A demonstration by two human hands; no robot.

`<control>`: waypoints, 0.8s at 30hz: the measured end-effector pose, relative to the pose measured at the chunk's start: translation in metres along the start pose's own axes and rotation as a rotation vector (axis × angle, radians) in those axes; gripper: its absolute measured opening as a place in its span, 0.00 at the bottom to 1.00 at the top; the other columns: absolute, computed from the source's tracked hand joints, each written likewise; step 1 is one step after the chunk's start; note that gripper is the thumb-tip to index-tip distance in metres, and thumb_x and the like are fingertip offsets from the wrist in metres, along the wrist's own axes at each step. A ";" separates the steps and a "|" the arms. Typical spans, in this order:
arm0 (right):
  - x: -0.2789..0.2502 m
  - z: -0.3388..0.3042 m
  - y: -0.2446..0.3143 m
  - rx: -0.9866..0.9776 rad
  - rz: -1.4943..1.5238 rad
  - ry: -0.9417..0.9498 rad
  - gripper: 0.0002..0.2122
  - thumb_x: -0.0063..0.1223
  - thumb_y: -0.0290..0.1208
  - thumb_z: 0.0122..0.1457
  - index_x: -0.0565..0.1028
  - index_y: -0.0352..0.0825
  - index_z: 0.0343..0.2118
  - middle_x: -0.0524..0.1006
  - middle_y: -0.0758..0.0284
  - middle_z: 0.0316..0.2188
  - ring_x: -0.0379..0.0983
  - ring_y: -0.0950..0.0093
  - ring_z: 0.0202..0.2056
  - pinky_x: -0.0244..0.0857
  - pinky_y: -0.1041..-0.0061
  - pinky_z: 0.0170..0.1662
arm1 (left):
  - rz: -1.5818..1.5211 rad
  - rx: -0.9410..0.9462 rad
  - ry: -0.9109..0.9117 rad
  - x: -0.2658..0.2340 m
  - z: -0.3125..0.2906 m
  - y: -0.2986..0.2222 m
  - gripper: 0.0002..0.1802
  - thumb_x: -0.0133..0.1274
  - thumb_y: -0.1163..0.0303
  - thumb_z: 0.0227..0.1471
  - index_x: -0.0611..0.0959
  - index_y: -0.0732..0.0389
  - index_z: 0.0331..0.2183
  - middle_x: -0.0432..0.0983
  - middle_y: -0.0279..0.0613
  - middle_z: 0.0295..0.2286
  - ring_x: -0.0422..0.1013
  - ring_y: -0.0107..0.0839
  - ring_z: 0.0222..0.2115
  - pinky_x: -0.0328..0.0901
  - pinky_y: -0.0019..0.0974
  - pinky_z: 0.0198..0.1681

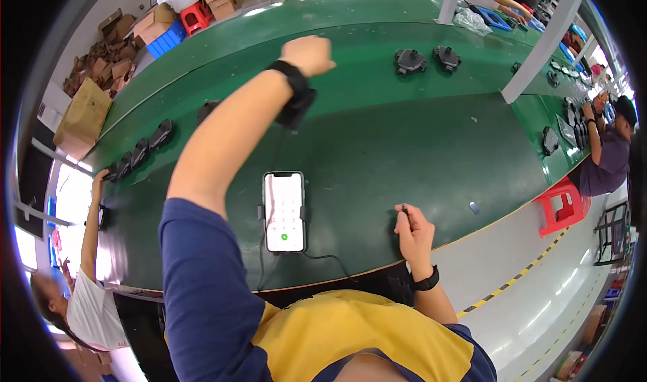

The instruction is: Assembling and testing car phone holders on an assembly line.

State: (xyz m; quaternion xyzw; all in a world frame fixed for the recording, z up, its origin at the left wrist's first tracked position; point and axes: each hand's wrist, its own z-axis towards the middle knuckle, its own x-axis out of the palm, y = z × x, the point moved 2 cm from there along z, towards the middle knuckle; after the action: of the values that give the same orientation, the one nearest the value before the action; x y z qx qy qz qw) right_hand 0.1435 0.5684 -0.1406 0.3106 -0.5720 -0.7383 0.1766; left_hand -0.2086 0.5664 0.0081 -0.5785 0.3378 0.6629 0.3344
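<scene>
My left arm reaches far across the green table, and my left hand is closed above it, the inside of its fingers hidden. A black band with a dark box-shaped device is strapped round that wrist. Near the table's front edge rests my right hand, its fingers curled together. A small dark spot shows at its fingertips, too small to name. Between my arms, a phone with a lit white screen lies in a dark holder with a cable. Another black band circles my right wrist.
Two black devices sit at the far side. More black devices form a row at left, where a co-worker's hand reaches. Grey posts rise at right. A seated co-worker handles parts beside a red stool.
</scene>
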 end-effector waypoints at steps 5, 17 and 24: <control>0.005 0.000 0.006 -0.058 -0.042 0.105 0.08 0.44 0.23 0.54 0.73 0.30 0.36 0.69 0.71 0.14 0.64 0.86 0.17 0.60 0.85 0.22 | 0.087 0.108 -0.224 0.028 0.056 -0.110 0.10 0.46 0.72 0.41 0.82 0.57 0.25 0.77 0.42 0.28 0.74 0.39 0.31 0.68 0.42 0.31; -0.049 0.039 -0.007 -0.130 -0.138 0.018 0.12 0.47 0.31 0.56 0.70 0.34 0.42 0.73 0.56 0.20 0.71 0.59 0.23 0.66 0.67 0.26 | -0.003 -0.063 -0.404 0.161 0.124 -0.138 0.35 0.57 0.48 0.38 0.62 0.57 0.43 0.71 0.44 0.30 0.72 0.46 0.29 0.66 0.48 0.30; -0.052 0.046 -0.014 -0.114 -0.124 0.043 0.11 0.44 0.30 0.56 0.70 0.31 0.40 0.73 0.56 0.18 0.70 0.58 0.21 0.65 0.67 0.25 | -0.037 0.065 -0.221 0.170 0.172 -0.118 0.29 0.56 0.54 0.41 0.66 0.61 0.40 0.73 0.52 0.29 0.71 0.48 0.30 0.67 0.45 0.32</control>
State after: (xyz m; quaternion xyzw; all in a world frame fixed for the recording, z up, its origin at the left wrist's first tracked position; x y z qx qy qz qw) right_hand 0.1532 0.6380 -0.1335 0.3506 -0.5050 -0.7722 0.1603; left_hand -0.2212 0.7841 -0.1506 -0.4968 0.3091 0.7052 0.4004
